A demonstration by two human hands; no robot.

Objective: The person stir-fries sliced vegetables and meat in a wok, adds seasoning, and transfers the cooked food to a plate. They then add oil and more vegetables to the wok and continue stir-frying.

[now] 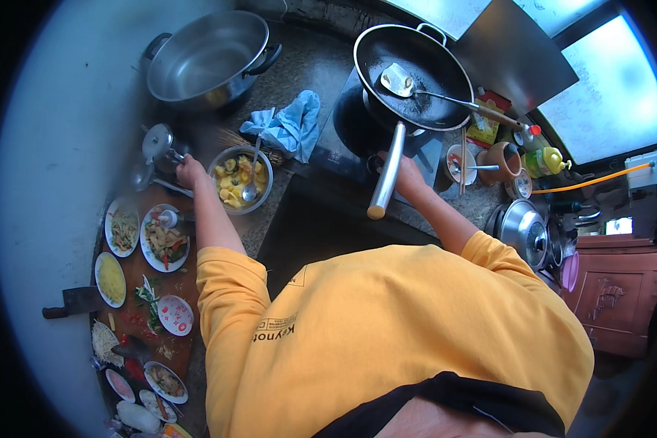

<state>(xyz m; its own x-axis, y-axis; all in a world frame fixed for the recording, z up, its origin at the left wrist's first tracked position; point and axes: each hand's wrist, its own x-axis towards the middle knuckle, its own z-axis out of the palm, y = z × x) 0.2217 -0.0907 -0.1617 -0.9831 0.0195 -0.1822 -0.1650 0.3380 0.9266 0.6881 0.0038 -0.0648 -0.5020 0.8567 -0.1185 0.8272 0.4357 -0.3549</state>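
Note:
My left hand (190, 172) is closed around the handle of a small lidded metal pot (159, 143) at the left of the counter. Right beside that hand stands a bowl of yellow food with dark-rimmed slices (231, 183), a metal spoon (251, 189) resting in it. My right hand (408, 176) reaches to the front of the stove (328, 155), by a dark round knob (373, 163). The steel wok handle (390, 169) crosses in front of its fingers, so their grip is partly hidden. On the burner the black wok (435, 65) is tilted, with a metal spatula (398, 81) lying in it.
A large steel pot (208, 60) stands at the back left, near a blue cloth (290, 123). Several plates of cut food, including one of mixed vegetables (165, 241), and a cleaver (79, 302) lie along the left. A small bowl (457, 164) and clay pot (501, 161) sit right.

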